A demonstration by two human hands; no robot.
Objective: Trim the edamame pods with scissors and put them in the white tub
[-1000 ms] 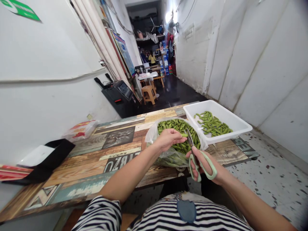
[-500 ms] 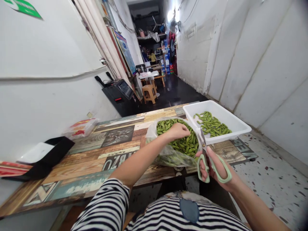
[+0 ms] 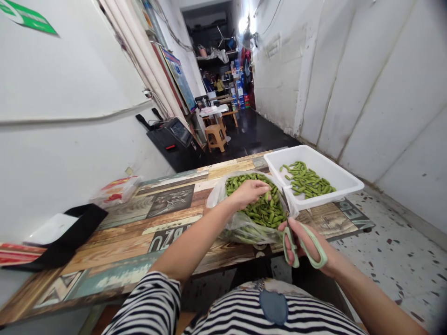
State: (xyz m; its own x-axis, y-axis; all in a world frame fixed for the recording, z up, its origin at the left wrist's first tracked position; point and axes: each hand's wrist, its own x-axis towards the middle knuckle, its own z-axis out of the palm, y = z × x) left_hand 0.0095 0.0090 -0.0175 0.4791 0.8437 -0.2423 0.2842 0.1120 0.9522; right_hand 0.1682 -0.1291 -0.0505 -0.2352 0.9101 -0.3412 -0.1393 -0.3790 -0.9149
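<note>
Over the open plastic bag [image 3: 232,231], the left hand [image 3: 249,191] is reaching in from eight o'clock, thumb and fingers pressing together and pinching a green pod [image 3: 267,195] just above the heap of pods [image 3: 268,215]. Taking that bag as the centre of the dial, the right hand [image 3: 311,245] is hanging at four o'clock, curling its thumb and fingers through the pale green loops of the scissors [image 3: 287,215]. The blades are pointing between eleven and twelve, running along the bag's right-hand edge; whether they are touching the plastic, I cannot tell. At two o'clock a white tray [image 3: 344,186] is sitting just beside the bag, a thinner spread of pods lying inside it. Bag and tray are both resting on a table [image 3: 125,242] with a patchwork wood pattern. Well out at nine o'clock, a red-and-clear packet [image 3: 117,190] is lying by the wall. Beyond the table's far edge, at eleven o'clock, a brown stool [image 3: 215,135] is standing on the dark floor [image 3: 251,125].
</note>
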